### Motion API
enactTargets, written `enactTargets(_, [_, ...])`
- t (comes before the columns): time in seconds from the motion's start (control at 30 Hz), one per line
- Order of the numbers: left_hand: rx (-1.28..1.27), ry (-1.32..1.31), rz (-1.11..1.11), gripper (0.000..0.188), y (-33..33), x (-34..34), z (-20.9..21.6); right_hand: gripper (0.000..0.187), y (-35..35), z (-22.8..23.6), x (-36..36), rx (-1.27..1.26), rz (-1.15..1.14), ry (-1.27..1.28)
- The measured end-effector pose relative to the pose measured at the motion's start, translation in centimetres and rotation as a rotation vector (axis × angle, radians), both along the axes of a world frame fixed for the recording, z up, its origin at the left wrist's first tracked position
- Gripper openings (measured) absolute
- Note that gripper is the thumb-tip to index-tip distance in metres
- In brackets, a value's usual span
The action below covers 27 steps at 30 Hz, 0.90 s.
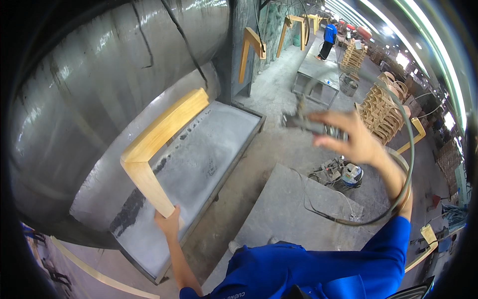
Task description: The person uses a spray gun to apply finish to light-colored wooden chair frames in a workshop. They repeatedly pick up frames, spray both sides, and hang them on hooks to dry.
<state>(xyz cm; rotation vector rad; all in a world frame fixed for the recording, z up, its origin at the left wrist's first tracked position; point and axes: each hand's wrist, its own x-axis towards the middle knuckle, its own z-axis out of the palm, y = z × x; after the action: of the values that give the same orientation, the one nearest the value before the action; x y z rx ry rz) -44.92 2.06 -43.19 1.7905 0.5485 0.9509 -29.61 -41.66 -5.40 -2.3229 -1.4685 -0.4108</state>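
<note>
My left hand (168,220) is wrapped round the lower end of an angled wooden frame (162,132), pale and smooth with a sharp bend at its left corner. The frame is held above a metal trough of whitish liquid (199,154). A dark cable comes down to the frame's far end; how they join is not clear. Off to the right and raised, my right hand (348,134) grips a spray gun (313,125), smeared by motion and pointing left toward the frame. A grey-green hose (409,164) loops round my right forearm.
A curved metal wall (114,65) rises behind the trough. More wooden frames (251,50) hang farther back. Another person in blue (328,39) stands by a low metal table (318,74). Stacked wooden chair parts (383,109) and a bucket-like container (351,174) are on the right.
</note>
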Motion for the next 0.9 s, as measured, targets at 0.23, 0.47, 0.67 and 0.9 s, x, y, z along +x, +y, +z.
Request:
enactTargets(0.23, [-0.155, -0.031, -0.268, 0.02, 1.9, 6.0, -2.5, 0.048, -5.2, -13.7, -4.5, 0.398, -0.453, 0.705])
enactTargets(0.47, [-0.058, -0.369, -0.202, 0.099, 1.4, 9.0, 5.4, 0.043, -7.1, -23.5, -4.8, 0.757, -0.624, 0.966])
enactTargets(0.67, [0.29, -0.724, -0.326, 0.066, 5.3, 13.0, 33.4, 0.049, -8.2, -28.9, 1.1, 0.899, -0.658, 1.13])
enactTargets(0.9, [0.342, -0.451, -0.535, 0.112, -0.2, 25.2, 51.5, 0.037, -6.7, -37.7, 9.3, 0.851, -0.548, 1.391])
